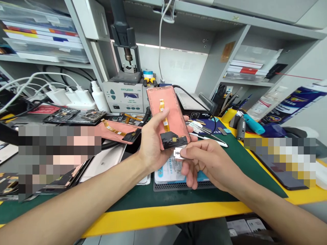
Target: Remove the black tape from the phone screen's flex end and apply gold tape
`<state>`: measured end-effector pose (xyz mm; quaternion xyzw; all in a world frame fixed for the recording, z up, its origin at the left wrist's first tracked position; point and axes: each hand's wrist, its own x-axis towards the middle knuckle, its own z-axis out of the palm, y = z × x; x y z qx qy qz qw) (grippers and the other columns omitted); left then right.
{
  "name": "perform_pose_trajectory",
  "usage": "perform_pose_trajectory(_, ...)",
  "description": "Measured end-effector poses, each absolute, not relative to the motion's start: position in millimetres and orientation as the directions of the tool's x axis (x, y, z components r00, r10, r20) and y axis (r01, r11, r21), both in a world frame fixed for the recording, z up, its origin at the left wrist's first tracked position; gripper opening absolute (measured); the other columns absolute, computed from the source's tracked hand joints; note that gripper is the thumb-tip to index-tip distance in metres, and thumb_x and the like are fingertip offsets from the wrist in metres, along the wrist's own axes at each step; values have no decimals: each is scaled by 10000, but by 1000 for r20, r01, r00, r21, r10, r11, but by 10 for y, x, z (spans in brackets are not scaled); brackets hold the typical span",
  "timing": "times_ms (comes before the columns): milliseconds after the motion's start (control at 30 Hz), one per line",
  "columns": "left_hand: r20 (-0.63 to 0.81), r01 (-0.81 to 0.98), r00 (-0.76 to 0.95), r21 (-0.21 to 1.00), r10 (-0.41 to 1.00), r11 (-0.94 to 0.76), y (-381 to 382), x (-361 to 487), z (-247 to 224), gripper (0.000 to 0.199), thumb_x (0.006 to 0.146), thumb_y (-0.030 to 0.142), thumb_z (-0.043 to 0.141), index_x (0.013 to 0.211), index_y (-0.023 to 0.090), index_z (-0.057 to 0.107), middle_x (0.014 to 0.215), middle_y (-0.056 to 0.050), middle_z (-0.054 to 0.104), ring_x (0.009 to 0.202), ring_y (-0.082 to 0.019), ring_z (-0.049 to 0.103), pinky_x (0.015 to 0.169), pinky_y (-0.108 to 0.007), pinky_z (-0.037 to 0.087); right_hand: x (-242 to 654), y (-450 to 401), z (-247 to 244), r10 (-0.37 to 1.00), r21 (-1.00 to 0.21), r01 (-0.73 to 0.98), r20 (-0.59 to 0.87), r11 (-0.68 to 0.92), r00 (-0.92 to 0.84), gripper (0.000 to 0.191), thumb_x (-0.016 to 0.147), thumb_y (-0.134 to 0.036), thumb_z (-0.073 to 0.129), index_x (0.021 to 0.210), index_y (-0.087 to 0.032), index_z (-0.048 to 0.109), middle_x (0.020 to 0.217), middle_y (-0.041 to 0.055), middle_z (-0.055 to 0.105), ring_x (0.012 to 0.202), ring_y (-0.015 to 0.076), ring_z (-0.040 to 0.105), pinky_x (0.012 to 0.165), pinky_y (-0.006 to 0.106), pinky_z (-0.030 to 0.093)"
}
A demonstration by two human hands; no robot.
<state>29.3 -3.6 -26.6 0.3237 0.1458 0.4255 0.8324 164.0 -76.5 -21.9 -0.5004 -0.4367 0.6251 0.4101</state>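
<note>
My left hand is closed around a phone screen, raised above the bench with its pinkish back facing me. A gold flex cable runs down that back to a black patch near the lower edge. Between the thumb and fingers of my right hand is a razor blade. The blade sits close to the screen's lower edge; whether the two touch I cannot tell. A second pinkish phone screen with its own flex cable lies to the left.
Behind stands a grey control unit. Opened phones and a pale phone back lie on the left. A blue-and-white package rests on a dark perforated pad below my hands. Tweezers, a teal bottle and a dark phone are on the right.
</note>
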Motion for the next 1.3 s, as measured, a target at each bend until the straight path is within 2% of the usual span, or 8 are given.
perform_pose_trajectory(233, 13, -630, 585, 637, 811, 445, -37, 279, -231, 398, 894, 478, 573, 939, 112, 725, 757, -122, 756, 658, -257, 753, 599, -334, 613, 1622, -804, -233, 983, -973, -140, -184, -184, -18, 228, 729, -308, 703, 577, -155, 628, 491, 18, 652, 357, 143, 590, 341, 212, 475)
perform_pose_trajectory(467, 9, -649, 567, 621, 824, 439, -53, 278, -193, 333, 896, 447, 575, 896, 144, 714, 765, -103, 753, 648, -244, 745, 586, -328, 606, 1673, -802, -276, 989, -983, -180, -58, -33, 136, 244, 754, -254, 666, 535, -182, 584, 421, -13, 586, 338, 134, 554, 346, 211, 451)
perform_pose_trajectory(800, 14, -650, 569, 620, 823, 439, -44, 272, -194, 351, 898, 466, 568, 833, 148, 702, 727, -103, 738, 625, -243, 738, 578, -332, 610, 1706, -774, -270, 990, -988, -154, -28, -6, 138, 254, 739, -229, 668, 512, -187, 562, 411, -22, 549, 356, 153, 583, 363, 225, 443)
perform_pose_trajectory(1000, 22, -685, 568, 566, 823, 458, -14, 263, -232, 288, 891, 430, 599, 927, 166, 710, 781, -73, 753, 670, -234, 752, 650, -358, 638, 1744, -742, -245, 986, -990, -139, -35, -12, 163, 220, 736, -250, 711, 568, -185, 584, 452, -15, 591, 371, 165, 589, 347, 241, 453)
perform_pose_trajectory(1133, 6, -674, 575, 570, 818, 469, 0, 254, -243, 317, 891, 446, 587, 934, 155, 705, 801, -92, 759, 686, -246, 756, 628, -347, 626, 1721, -766, -232, 994, -991, -134, -44, -30, 97, 223, 766, -258, 726, 597, -177, 605, 480, -5, 631, 372, 164, 606, 342, 231, 471)
perform_pose_trajectory(1300, 60, -661, 590, 609, 805, 439, 1, 265, -251, 361, 883, 463, 582, 907, 126, 710, 764, -110, 750, 697, -248, 748, 667, -339, 610, 1675, -796, -230, 990, -982, -126, -143, -143, -12, 272, 812, -314, 742, 615, -143, 665, 542, 33, 688, 371, 153, 620, 353, 217, 492)
